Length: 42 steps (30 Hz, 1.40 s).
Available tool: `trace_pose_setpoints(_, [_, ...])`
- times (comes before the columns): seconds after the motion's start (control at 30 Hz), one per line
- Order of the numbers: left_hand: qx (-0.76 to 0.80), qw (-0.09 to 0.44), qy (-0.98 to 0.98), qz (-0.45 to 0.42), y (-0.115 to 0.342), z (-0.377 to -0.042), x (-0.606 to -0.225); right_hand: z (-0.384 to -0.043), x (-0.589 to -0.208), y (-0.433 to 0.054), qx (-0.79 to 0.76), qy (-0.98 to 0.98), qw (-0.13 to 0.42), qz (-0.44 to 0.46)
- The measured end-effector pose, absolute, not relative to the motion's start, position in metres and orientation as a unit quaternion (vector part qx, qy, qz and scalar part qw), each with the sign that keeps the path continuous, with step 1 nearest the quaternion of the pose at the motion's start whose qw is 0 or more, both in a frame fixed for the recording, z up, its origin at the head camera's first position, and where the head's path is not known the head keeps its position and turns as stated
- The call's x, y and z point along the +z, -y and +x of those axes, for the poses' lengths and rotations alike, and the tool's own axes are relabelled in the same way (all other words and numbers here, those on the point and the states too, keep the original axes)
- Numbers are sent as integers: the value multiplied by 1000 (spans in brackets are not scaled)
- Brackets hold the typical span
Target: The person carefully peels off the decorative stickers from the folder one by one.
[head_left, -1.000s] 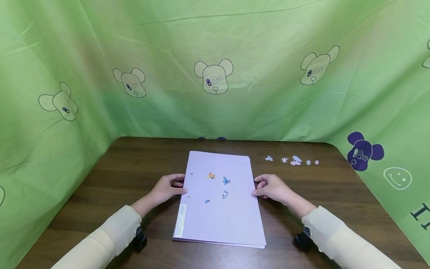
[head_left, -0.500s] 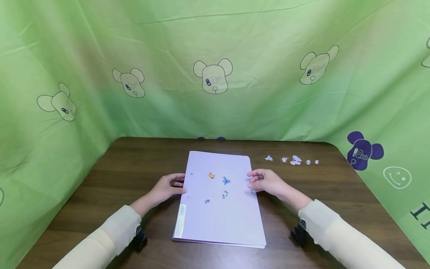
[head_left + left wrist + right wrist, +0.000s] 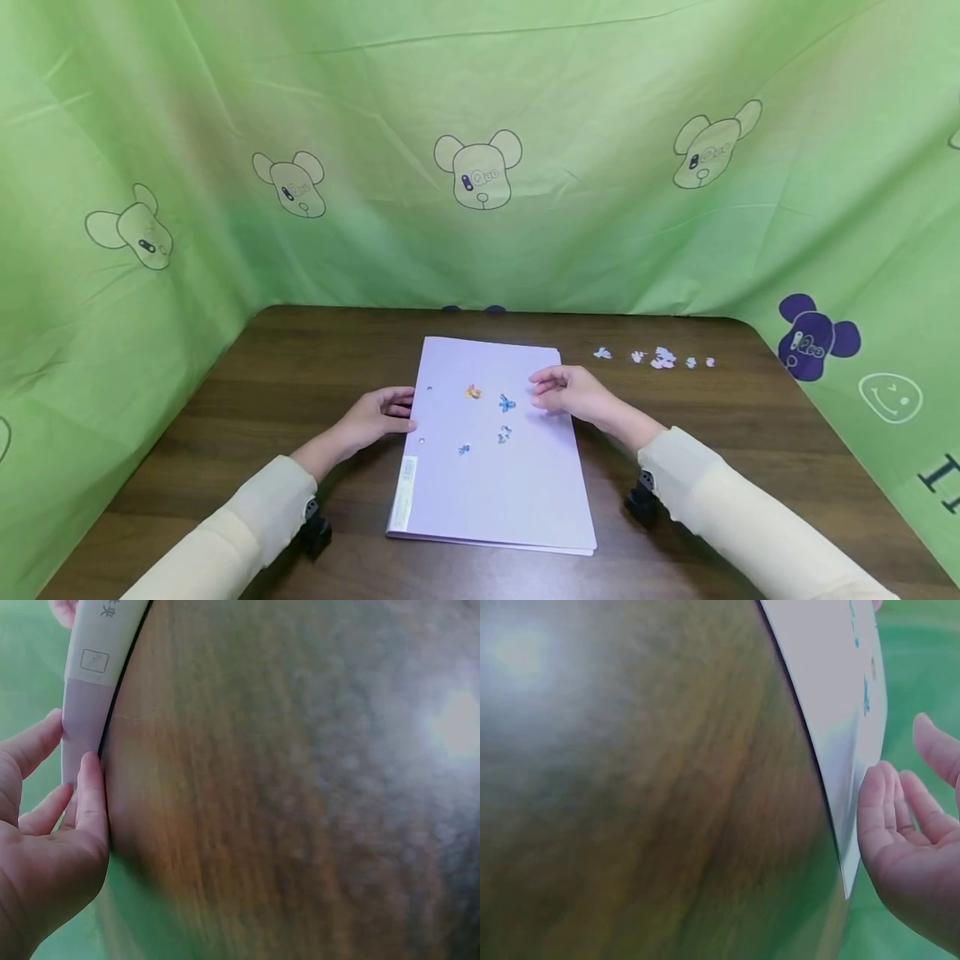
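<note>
A pale lavender file folder [image 3: 517, 500] lies on the table in the head view, its spine label [image 3: 405, 492] at the lower left. Several small cutouts or stickers sit on its cover: an orange one [image 3: 473, 391], a bigger blue one [image 3: 507, 403] and smaller bluish ones. My left hand [image 3: 371, 419] touches the folder's left edge; in the left wrist view its fingertips [image 3: 90, 769] rest against the spine. Above the cover's right side hovers my right hand [image 3: 585, 393], just right of the bigger blue cutout. Its fingers are loosely bent, with nothing visible between them.
Several small pale cutouts [image 3: 663, 358] lie in a row on the brown wooden table [image 3: 712, 433], beyond the folder to the right. A green printed cloth [image 3: 480, 250] hangs behind the table and along both sides.
My right hand has left the folder's right edge and moved left over the cover, rising slightly. The left hand stays at the left edge, and the folder has not moved.
</note>
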<state>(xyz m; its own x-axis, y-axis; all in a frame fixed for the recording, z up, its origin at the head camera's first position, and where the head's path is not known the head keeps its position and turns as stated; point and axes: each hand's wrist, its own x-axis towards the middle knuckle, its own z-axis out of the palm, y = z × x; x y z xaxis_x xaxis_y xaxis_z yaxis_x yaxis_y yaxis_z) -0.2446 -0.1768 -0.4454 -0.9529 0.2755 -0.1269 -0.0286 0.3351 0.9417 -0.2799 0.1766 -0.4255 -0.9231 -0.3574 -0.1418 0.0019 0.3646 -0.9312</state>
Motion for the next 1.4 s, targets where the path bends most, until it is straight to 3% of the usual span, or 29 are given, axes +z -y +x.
trace_pose_setpoints(0.53, [557, 141, -812, 99, 178, -245, -448, -299, -434, -155, -492, -829, 155, -213])
trace_pose_setpoints(1.4, [556, 140, -815, 84, 179, -244, -448, -295, -435, -140, -417, -875, 149, -197])
